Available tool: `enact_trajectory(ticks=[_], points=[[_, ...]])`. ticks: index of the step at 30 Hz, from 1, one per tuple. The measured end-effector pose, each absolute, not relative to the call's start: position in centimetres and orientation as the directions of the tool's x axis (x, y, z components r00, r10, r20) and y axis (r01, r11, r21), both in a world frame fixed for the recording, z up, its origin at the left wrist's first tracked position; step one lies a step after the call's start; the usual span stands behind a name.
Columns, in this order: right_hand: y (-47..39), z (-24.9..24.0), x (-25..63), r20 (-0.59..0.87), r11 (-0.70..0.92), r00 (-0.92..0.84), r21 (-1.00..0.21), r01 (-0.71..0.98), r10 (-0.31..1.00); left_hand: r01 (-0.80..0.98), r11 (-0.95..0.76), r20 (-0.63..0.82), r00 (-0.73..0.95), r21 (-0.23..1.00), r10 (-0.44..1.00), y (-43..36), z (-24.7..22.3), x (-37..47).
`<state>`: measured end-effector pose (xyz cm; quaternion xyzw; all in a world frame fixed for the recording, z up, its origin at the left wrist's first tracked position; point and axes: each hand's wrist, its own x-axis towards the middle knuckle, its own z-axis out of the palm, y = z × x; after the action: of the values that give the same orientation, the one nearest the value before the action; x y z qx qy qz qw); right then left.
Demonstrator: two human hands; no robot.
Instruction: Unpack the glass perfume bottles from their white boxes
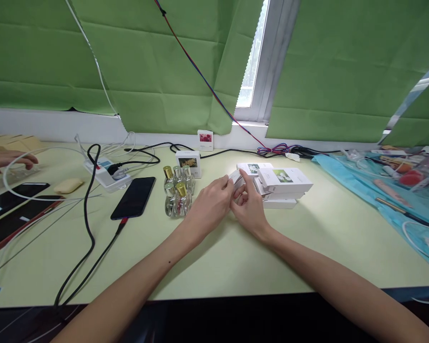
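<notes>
Both of my hands are closed around one small white box (236,176), most of it hidden by the fingers. My left hand (214,197) grips it from the left, and my right hand (248,205) holds it from the right. Just beyond the right hand, several white boxes with flower pictures lie in a stack (284,178). To the left of my left hand stands a cluster of small glass bottles (178,190) with gold and silver caps. Behind them is an upright white box (188,164) with a yellow flower picture.
A black phone (133,197) lies left of the bottles, cabled near a white power strip (107,174). Another person's hand (10,159) is at the far left. A blue sheet (350,176) with clutter covers the right side. A small white box (205,140) stands by the wall.
</notes>
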<state>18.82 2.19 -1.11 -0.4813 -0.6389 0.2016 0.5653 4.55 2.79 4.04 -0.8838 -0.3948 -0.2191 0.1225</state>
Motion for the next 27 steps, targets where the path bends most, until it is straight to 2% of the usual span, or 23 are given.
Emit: enact_trajectory(ticks=[3,8,15,27], points=[[2.23,-1.07,18.90,0.528,0.454,0.101,-0.800,0.394,0.843,0.746,-0.665,0.503,0.578,-0.006,0.643,2.92,3.93,4.57],[2.22,-0.97,18.91,0.525,0.453,0.099,-0.803,0.387,0.846,0.700,-0.701,0.576,0.518,0.139,0.632,3.11,3.57,4.42],[2.18,-0.81,18.82,0.512,0.435,0.111,-0.809,0.396,0.852,0.630,-0.742,0.623,0.490,0.231,0.609,3.28,3.35,4.15],[2.38,-1.17,18.86,0.490,0.418,0.103,-0.821,0.389,0.866,0.622,-0.747,0.651,0.470,0.234,0.595,3.47,3.11,4.06]])
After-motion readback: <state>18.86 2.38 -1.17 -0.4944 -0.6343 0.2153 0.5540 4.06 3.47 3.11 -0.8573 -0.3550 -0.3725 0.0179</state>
